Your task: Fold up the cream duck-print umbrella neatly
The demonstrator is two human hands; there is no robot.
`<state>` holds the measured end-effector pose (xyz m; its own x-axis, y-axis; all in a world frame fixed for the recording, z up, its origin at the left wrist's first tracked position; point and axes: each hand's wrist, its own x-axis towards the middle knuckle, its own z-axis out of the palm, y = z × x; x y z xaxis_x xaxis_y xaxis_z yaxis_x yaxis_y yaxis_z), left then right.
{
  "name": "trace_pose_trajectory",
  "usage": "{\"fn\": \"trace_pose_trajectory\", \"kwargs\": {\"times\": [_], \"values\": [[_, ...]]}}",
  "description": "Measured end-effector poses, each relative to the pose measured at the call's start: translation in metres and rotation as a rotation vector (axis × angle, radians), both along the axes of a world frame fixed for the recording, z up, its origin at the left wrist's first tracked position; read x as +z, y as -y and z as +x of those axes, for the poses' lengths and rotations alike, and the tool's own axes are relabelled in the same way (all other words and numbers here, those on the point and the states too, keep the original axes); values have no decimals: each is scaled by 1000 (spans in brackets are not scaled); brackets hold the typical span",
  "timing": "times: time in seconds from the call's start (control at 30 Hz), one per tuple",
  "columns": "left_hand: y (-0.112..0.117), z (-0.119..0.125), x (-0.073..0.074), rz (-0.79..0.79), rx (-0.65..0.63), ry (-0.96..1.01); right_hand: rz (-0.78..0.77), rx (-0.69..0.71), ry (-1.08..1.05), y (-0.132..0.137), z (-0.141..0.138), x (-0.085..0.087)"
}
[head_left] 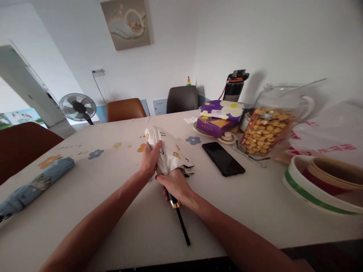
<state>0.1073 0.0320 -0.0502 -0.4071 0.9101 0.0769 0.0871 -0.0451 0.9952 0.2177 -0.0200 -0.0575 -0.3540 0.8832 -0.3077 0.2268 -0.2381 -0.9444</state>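
Observation:
A white folding umbrella (pixel 167 151) with small printed figures is gathered up in both hands above the table, its canopy end pointing away from me. My left hand (pixel 150 158) is closed on the left side of the canopy, thumb lying along the cloth. Lower down, my right hand (pixel 176 183) wraps the umbrella near its black handle, fingers mostly hidden underneath. The handle has a gold band, and a black strap hangs from its near end. Loose dark-edged cloth sticks out to the right above my right wrist.
A blue folded umbrella (pixel 42 183) lies at the left. Rightward are a black phone (pixel 223 158), eyeglasses (pixel 252 156), a purple tissue pack (pixel 222 109), a jar of snacks (pixel 266 128), stacked bowls (pixel 317 189) and a plastic bag (pixel 331 132). Chairs and a fan (pixel 78 107) stand beyond the table (pixel 127 226).

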Motion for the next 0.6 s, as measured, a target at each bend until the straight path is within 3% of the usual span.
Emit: {"fn": "trace_pose_trajectory", "kwargs": {"times": [0.13,0.27,0.47,0.6], "values": [[-3,-3,6,-151,-109,427,-9,35,19,2,1,1],[2,-7,11,-232,-288,709,-28,71,-11,2,1,-2],[3,-15,7,-124,-447,866,-61,154,-129,-1,0,-5],[1,-18,11,-86,-432,880,-109,142,-172,1,-3,1]]}}
